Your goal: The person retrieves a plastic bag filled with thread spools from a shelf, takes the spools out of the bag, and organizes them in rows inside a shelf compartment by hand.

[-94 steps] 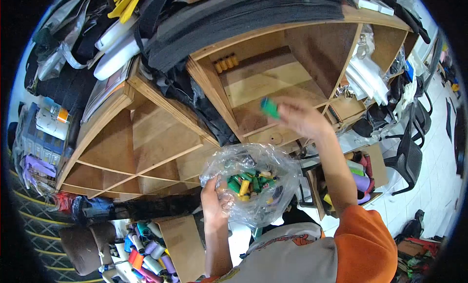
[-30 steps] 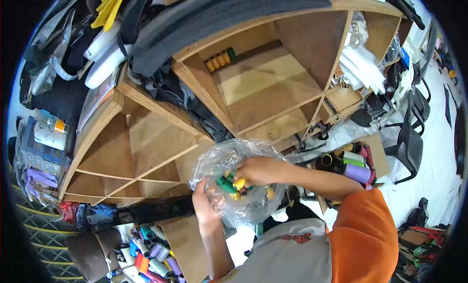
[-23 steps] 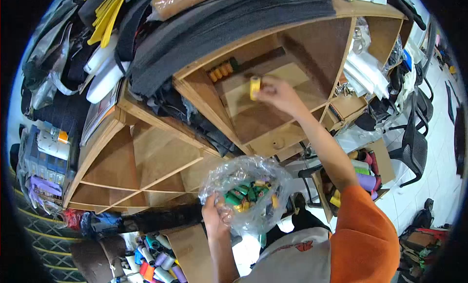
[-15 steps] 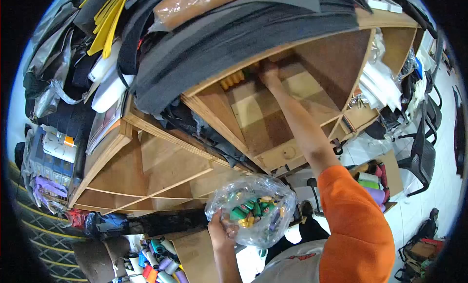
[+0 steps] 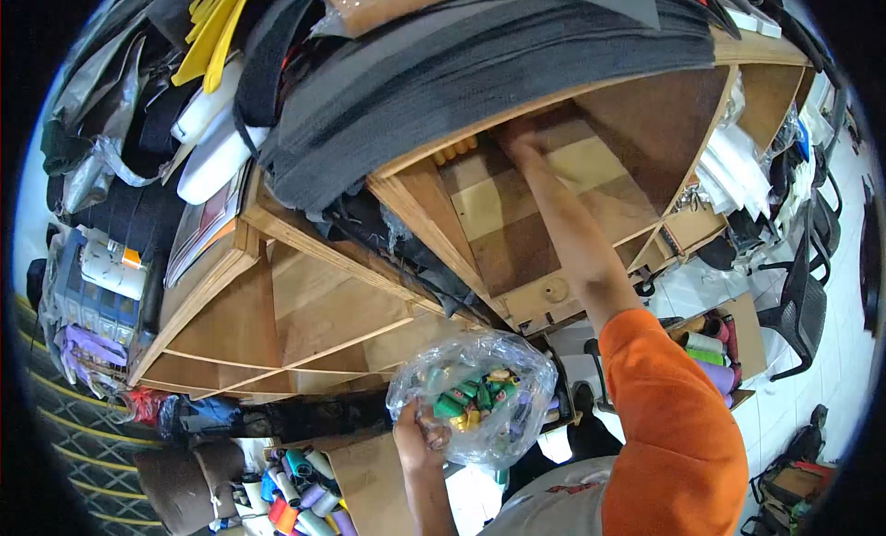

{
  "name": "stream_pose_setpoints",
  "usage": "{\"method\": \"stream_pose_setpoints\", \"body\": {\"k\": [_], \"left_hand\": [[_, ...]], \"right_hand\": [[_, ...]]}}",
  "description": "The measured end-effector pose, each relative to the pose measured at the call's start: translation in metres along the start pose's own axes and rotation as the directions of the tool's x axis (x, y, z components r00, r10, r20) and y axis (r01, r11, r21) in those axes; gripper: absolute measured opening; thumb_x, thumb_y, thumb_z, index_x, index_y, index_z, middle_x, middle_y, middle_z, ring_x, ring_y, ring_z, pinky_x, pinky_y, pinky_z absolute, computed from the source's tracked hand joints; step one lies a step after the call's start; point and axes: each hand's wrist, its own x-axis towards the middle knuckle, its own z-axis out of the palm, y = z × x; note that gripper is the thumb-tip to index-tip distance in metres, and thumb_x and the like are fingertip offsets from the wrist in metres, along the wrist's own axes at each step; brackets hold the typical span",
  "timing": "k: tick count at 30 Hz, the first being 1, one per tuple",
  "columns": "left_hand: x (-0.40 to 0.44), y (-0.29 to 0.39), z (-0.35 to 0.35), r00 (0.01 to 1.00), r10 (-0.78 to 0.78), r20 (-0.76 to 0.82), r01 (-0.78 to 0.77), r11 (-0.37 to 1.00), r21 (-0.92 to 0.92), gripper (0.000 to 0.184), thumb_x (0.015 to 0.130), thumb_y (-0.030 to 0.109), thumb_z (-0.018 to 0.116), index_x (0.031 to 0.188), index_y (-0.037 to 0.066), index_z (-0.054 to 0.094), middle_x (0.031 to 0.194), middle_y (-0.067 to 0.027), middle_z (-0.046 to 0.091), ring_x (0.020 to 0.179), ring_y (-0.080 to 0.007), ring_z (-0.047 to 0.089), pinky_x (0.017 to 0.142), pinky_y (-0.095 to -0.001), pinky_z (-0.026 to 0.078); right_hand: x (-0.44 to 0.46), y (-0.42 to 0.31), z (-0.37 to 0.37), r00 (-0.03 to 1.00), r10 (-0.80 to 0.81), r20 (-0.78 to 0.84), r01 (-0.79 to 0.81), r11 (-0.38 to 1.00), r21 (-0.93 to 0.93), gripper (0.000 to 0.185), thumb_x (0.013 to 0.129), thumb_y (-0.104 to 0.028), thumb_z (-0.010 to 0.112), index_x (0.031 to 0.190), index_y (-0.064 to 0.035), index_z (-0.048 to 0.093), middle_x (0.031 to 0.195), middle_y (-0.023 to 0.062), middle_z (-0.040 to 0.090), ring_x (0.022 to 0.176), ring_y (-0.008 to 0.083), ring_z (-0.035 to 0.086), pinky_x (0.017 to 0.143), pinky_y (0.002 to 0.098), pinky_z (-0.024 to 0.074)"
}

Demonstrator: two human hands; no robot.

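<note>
My left hand (image 5: 422, 434) is closed on the side of a clear plastic bag (image 5: 519, 351). Inside the bag lie green and gold thread spools (image 5: 461, 398), with a few purplish ones beneath. My right arm stretches deep into a wooden shelf compartment (image 5: 637, 121). Up there, my right hand (image 5: 519, 137) is in shadow under the shelf's top edge, and its fingers are hidden. Just left of it stands a row of yellow spools (image 5: 455, 149) against the compartment's back. Whether the hand touches anything cannot be made out.
Dark folded fabric (image 5: 480, 84) covers the shelf top. To the lower left are divided wooden compartments (image 5: 332, 287) and a carton of mixed spools (image 5: 305, 499). Another carton with spools (image 5: 706, 356) and a black chair (image 5: 794, 305) stand at right.
The view has shifted slightly, so the shelf appears a little lower and further right. My right hand has moved slightly away from the yellow spools; my left hand keeps the bag.
</note>
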Motion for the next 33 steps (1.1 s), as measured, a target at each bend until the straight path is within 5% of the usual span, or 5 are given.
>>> {"method": "stream_pose_setpoints", "body": {"k": [6,8,14,21,33], "left_hand": [[-0.013,0.005,0.008,0.992,0.125,-0.023,-0.123,0.989,0.087,0.017,0.088,0.025,0.05,0.083,0.01,0.052,0.057,0.0009,0.047,0.036,-0.0068,0.037,0.029,-0.021,0.028],[-0.005,0.008,-0.01,0.981,0.026,0.19,-0.04,0.997,0.071,0.019,0.087,0.027,0.051,0.091,0.009,0.053,0.066,-0.0025,0.052,0.037,-0.0093,0.042,0.03,-0.0213,0.032],[-0.034,0.009,0.037,0.996,0.085,0.04,-0.089,0.991,0.1,0.014,0.089,0.023,0.047,0.088,0.01,0.051,0.057,0.0022,0.046,0.032,-0.0051,0.033,0.026,-0.0192,0.023],[-0.037,-0.003,0.042,0.987,0.054,0.154,-0.07,0.993,0.097,0.018,0.09,0.025,0.049,0.095,0.008,0.049,0.059,-0.0022,0.044,0.033,-0.0087,0.034,0.028,-0.0207,0.024],[-0.027,-0.007,0.037,0.984,0.101,0.147,-0.121,0.983,0.135,0.018,0.087,0.024,0.049,0.093,0.007,0.052,0.064,-0.0027,0.049,0.036,-0.0076,0.036,0.029,-0.0207,0.025]], "right_hand": [[-0.044,-0.018,-0.153,0.892,0.25,0.377,-0.396,0.835,0.383,0.022,0.085,-0.008,0.055,0.104,0.0017,0.059,0.089,0.0136,0.063,0.078,0.0257,0.062,0.07,0.0352,0.051],[-0.088,-0.034,-0.215,0.885,-0.106,0.453,-0.442,0.109,0.89,0.022,0.086,-0.012,0.057,0.103,0.0014,0.06,0.083,0.0114,0.064,0.07,0.0196,0.062,0.064,0.0303,0.052],[-0.25,-0.102,-0.296,-0.051,-0.802,0.595,-0.508,0.533,0.676,0.03,0.088,-0.021,0.055,0.109,0.0001,0.06,0.094,0.0149,0.066,0.086,0.0173,0.064,0.071,0.0292,0.0523],[-0.326,-0.146,-0.268,0.26,-0.432,0.864,0.27,0.891,0.365,0.018,0.076,-0.009,0.057,0.087,-0.0007,0.067,0.088,0.0171,0.066,0.083,0.0326,0.065,0.07,0.0375,0.0533],[-0.325,-0.121,-0.272,0.4,-0.438,0.805,-0.034,0.871,0.49,0.036,0.067,-0.034,0.066,0.083,-0.0014,0.066,0.077,0.017,0.065,0.074,0.0317,0.064,0.066,0.0389,0.0507]]}}
